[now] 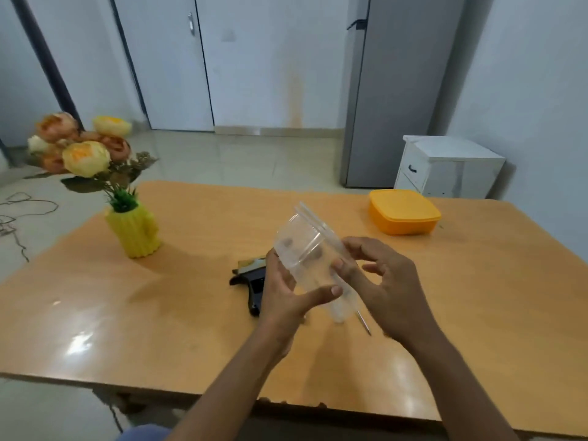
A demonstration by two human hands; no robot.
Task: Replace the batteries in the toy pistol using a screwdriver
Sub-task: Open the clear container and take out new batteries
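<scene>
Head view: left hand point(284, 291) grips clear tub point(310, 256) tilted above table point(159, 313) middle, right hand point(386, 278) fingers curled on its rim; pistol point(253, 281) lies behind left hand, screwdriver point(363, 323) tip under right; orange box point(404, 211) near far right edge

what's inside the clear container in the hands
Through the clear container's wall, two small dark blurred things show; what they are cannot be told. Fingers cover its lower part.
</scene>
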